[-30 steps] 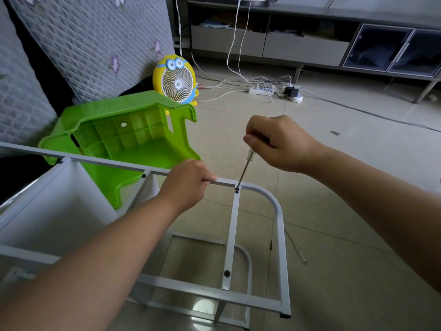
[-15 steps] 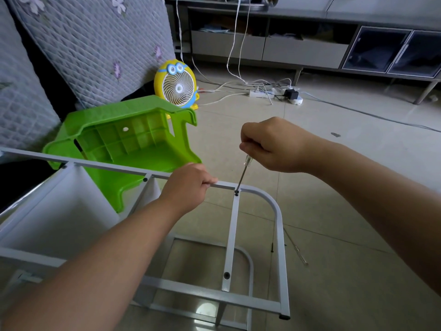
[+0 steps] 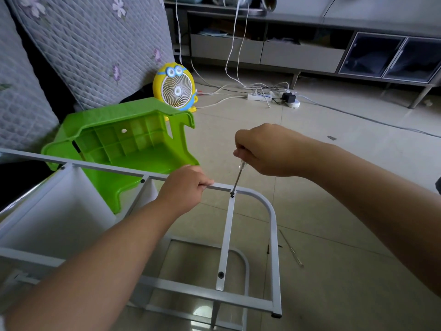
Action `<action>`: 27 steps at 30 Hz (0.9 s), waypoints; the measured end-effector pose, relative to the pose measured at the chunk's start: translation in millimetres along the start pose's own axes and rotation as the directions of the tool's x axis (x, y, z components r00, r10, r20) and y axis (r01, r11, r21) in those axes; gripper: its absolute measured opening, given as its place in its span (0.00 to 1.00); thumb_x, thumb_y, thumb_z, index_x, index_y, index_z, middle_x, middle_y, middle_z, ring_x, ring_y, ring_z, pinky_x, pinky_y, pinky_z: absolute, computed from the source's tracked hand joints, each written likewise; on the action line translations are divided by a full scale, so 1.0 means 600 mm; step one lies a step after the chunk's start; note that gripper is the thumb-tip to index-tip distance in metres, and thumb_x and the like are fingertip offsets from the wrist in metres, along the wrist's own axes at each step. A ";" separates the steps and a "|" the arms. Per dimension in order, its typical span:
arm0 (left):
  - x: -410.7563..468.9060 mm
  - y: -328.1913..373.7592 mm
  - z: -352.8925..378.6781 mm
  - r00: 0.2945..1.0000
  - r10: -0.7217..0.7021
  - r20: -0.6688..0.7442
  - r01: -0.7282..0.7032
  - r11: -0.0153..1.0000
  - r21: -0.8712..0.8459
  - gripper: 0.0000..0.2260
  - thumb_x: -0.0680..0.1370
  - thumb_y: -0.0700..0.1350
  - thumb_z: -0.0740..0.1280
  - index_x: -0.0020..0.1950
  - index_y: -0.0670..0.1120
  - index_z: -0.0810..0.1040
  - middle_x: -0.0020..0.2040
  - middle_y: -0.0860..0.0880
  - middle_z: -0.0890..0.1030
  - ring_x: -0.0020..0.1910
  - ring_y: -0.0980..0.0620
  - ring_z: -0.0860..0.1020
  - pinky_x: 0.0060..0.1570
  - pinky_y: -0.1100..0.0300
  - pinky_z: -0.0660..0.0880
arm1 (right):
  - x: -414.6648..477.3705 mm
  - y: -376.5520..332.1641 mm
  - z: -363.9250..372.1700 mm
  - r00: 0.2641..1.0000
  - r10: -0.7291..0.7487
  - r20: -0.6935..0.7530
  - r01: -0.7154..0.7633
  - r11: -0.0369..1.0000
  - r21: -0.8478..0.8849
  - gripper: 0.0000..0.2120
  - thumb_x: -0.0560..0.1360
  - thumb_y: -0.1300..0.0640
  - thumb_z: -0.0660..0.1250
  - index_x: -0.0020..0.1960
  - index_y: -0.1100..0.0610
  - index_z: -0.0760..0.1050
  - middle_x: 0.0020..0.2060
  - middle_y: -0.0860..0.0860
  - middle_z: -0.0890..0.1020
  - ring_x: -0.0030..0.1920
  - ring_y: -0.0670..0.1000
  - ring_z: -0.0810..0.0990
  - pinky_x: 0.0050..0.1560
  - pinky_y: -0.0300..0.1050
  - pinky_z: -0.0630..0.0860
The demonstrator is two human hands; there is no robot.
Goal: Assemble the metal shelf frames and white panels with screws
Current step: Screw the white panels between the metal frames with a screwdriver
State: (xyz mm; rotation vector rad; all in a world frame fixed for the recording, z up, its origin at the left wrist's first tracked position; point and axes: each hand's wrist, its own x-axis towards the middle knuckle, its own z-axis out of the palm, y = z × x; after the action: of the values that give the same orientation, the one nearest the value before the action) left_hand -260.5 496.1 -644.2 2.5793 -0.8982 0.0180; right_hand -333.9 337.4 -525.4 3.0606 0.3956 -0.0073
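A grey metal shelf frame [image 3: 272, 218] lies on its side across the lower half of the view, with a white panel [image 3: 55, 211] fitted at the left. My left hand [image 3: 185, 187] grips the frame's top rail. My right hand [image 3: 262, 149] holds a screwdriver [image 3: 237, 179] by its handle, shaft slanting down. Its tip sits on a dark screw [image 3: 232, 194] where a cross bar [image 3: 226, 240] meets the top rail. Another dark screw [image 3: 221, 274] shows at the cross bar's lower end.
A green plastic stool [image 3: 124, 144] lies tipped over behind the frame. A yellow desk fan [image 3: 176, 88] stands past it by quilted cushions [image 3: 95, 44]. A thin metal rod [image 3: 291, 248] and a small dark screw [image 3: 268, 249] lie on the tiled floor. Cables and a power strip [image 3: 262, 96] sit before a low cabinet.
My right hand has shifted slightly on the screwdriver handle, whose tip stays on the same screw. My left hand keeps its hold on the rail. The view has tilted a little.
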 end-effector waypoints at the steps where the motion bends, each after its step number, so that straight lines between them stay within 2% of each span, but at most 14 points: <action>1: 0.000 0.000 0.000 1.000 -0.005 0.002 0.005 1.000 0.000 0.13 0.78 0.38 0.61 0.59 0.47 0.80 0.53 0.47 0.79 0.55 0.48 0.72 0.45 0.60 0.65 | 0.001 -0.002 -0.003 1.000 -0.005 0.026 0.005 1.000 -0.007 0.11 0.80 0.53 0.53 0.54 0.61 0.68 0.39 0.51 0.69 0.41 0.52 0.67 0.41 0.43 0.64; 3: 0.000 0.001 -0.002 1.000 -0.012 0.006 0.012 1.000 -0.007 0.12 0.78 0.38 0.62 0.58 0.47 0.80 0.53 0.47 0.79 0.55 0.48 0.72 0.46 0.59 0.66 | 0.003 -0.005 -0.010 0.995 -0.019 0.101 0.020 1.000 -0.009 0.08 0.79 0.58 0.54 0.54 0.61 0.67 0.38 0.49 0.67 0.37 0.50 0.66 0.36 0.43 0.62; 5: 0.001 0.000 -0.005 1.000 -0.011 0.019 0.011 1.000 -0.020 0.12 0.78 0.38 0.63 0.57 0.46 0.81 0.52 0.46 0.80 0.54 0.48 0.74 0.48 0.57 0.69 | 0.007 -0.008 -0.019 0.985 -0.030 0.169 0.035 0.999 -0.025 0.06 0.78 0.61 0.56 0.54 0.61 0.66 0.37 0.49 0.66 0.33 0.46 0.63 0.32 0.38 0.62; 7: 0.004 -0.004 -0.011 0.999 -0.003 0.044 0.005 0.999 -0.040 0.11 0.77 0.38 0.65 0.56 0.46 0.81 0.51 0.46 0.81 0.53 0.47 0.76 0.49 0.54 0.72 | 0.012 -0.013 -0.026 0.978 -0.047 0.206 0.059 0.997 -0.052 0.07 0.79 0.60 0.57 0.55 0.62 0.66 0.39 0.50 0.67 0.34 0.46 0.65 0.33 0.40 0.62; 9: 0.008 -0.006 -0.017 0.997 0.000 0.081 0.004 0.999 -0.052 0.10 0.76 0.38 0.66 0.55 0.45 0.82 0.51 0.46 0.81 0.53 0.47 0.77 0.50 0.54 0.72 | 0.014 -0.022 -0.031 0.972 -0.081 0.220 0.106 0.989 -0.104 0.06 0.80 0.57 0.57 0.52 0.59 0.66 0.37 0.49 0.67 0.37 0.49 0.66 0.36 0.41 0.62; 12: 0.014 -0.008 -0.025 0.992 0.010 0.128 -0.003 0.998 -0.056 0.11 0.76 0.37 0.66 0.56 0.45 0.81 0.53 0.46 0.81 0.54 0.48 0.77 0.52 0.56 0.72 | 0.014 -0.029 -0.037 0.970 -0.112 0.214 0.155 0.968 -0.198 0.06 0.80 0.54 0.55 0.49 0.57 0.65 0.32 0.48 0.64 0.30 0.47 0.62 0.28 0.39 0.58; 13: 0.015 -0.008 -0.026 0.990 0.014 0.143 -0.008 0.999 -0.043 0.12 0.76 0.37 0.66 0.57 0.45 0.81 0.54 0.46 0.81 0.55 0.48 0.77 0.52 0.58 0.71 | 0.013 -0.028 -0.038 0.970 -0.110 0.216 0.161 0.959 -0.233 0.09 0.81 0.53 0.54 0.51 0.58 0.67 0.34 0.50 0.68 0.31 0.48 0.62 0.29 0.40 0.58; 15: 0.017 -0.010 -0.029 0.984 0.023 0.175 -0.020 1.000 -0.018 0.12 0.76 0.37 0.65 0.58 0.46 0.80 0.55 0.46 0.81 0.57 0.49 0.76 0.53 0.60 0.69 | 0.009 -0.024 -0.041 0.969 -0.086 0.230 0.153 0.944 -0.294 0.16 0.82 0.52 0.51 0.58 0.61 0.70 0.45 0.54 0.76 0.38 0.47 0.63 0.38 0.35 0.59; 17: 0.019 -0.013 -0.031 0.982 0.022 0.185 -0.019 1.000 -0.016 0.12 0.77 0.37 0.65 0.58 0.46 0.80 0.56 0.46 0.81 0.58 0.49 0.76 0.54 0.62 0.68 | 0.007 -0.025 -0.045 0.968 -0.059 0.246 0.139 0.936 -0.322 0.18 0.82 0.52 0.49 0.60 0.62 0.71 0.53 0.55 0.77 0.42 0.49 0.65 0.45 0.40 0.64; 19: 0.020 -0.013 -0.031 0.985 0.017 0.173 -0.011 0.999 -0.033 0.12 0.76 0.37 0.65 0.58 0.45 0.80 0.56 0.46 0.81 0.58 0.49 0.76 0.55 0.61 0.69 | 0.010 -0.033 -0.046 0.966 -0.053 0.254 0.140 0.930 -0.341 0.18 0.82 0.53 0.49 0.59 0.62 0.72 0.53 0.55 0.77 0.43 0.50 0.67 0.48 0.44 0.68; 21: 0.017 -0.012 -0.029 0.987 0.010 0.158 -0.002 0.999 -0.048 0.12 0.76 0.35 0.64 0.57 0.45 0.80 0.56 0.45 0.81 0.58 0.48 0.76 0.56 0.59 0.69 | 0.016 -0.040 -0.043 0.964 -0.049 0.263 0.138 0.933 -0.332 0.15 0.82 0.55 0.50 0.58 0.61 0.71 0.49 0.54 0.77 0.43 0.50 0.70 0.44 0.42 0.68; 22: 0.016 -0.012 -0.028 0.988 0.008 0.151 0.000 0.999 -0.054 0.13 0.76 0.35 0.65 0.57 0.45 0.81 0.55 0.45 0.81 0.58 0.48 0.76 0.56 0.59 0.69 | 0.020 -0.041 -0.042 0.965 -0.039 0.258 0.117 0.948 -0.297 0.13 0.81 0.56 0.52 0.59 0.61 0.70 0.43 0.53 0.75 0.41 0.50 0.70 0.39 0.40 0.67; 24: 0.014 -0.012 -0.025 0.990 0.006 0.141 0.004 0.998 -0.068 0.13 0.75 0.34 0.65 0.57 0.44 0.81 0.55 0.45 0.81 0.57 0.47 0.77 0.55 0.58 0.70 | 0.021 -0.042 -0.047 0.961 -0.005 0.277 0.064 0.977 -0.204 0.11 0.80 0.57 0.53 0.59 0.61 0.64 0.34 0.51 0.66 0.33 0.48 0.65 0.30 0.38 0.60; 27: 0.016 -0.014 -0.024 0.990 0.004 0.142 0.005 0.998 -0.059 0.13 0.76 0.33 0.63 0.56 0.45 0.81 0.55 0.45 0.81 0.57 0.47 0.77 0.56 0.57 0.70 | 0.017 -0.042 -0.053 0.944 -0.007 0.329 0.080 0.974 -0.210 0.04 0.78 0.63 0.54 0.47 0.60 0.58 0.32 0.50 0.61 0.30 0.46 0.61 0.27 0.38 0.56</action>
State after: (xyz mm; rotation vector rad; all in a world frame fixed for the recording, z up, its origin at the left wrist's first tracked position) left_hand -246.4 501.9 -632.6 2.5509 -0.9337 -0.1927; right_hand -330.8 366.2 -495.3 2.7593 0.4097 -0.4370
